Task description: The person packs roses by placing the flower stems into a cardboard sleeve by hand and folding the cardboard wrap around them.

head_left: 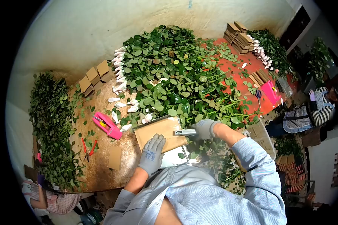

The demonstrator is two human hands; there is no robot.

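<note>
My left hand [152, 154], in a grey glove, lies flat with its fingers stretched over a sheet of brown cardboard [154, 133] at the table's front edge. In my gloved right hand [207, 129] is a stapler [184, 132], whose long head rests over the right side of the cardboard. I cannot tell whether its jaws are around the cardboard's edge. Partly beneath the cardboard is a white, shiny surface [171, 159] with a leaf on it. Just beyond lie leafy green stems [172, 82] with white-wrapped flower heads [118, 80] at their left ends.
To the left are a pink tape dispenser [108, 125], red-handled pruners [88, 149], a cardboard piece [115, 157] and folded cardboard [94, 77]. At right lie scissors [258, 96] and another pink dispenser [269, 93]. Other people stand at right [306, 112] and lower left [45, 197].
</note>
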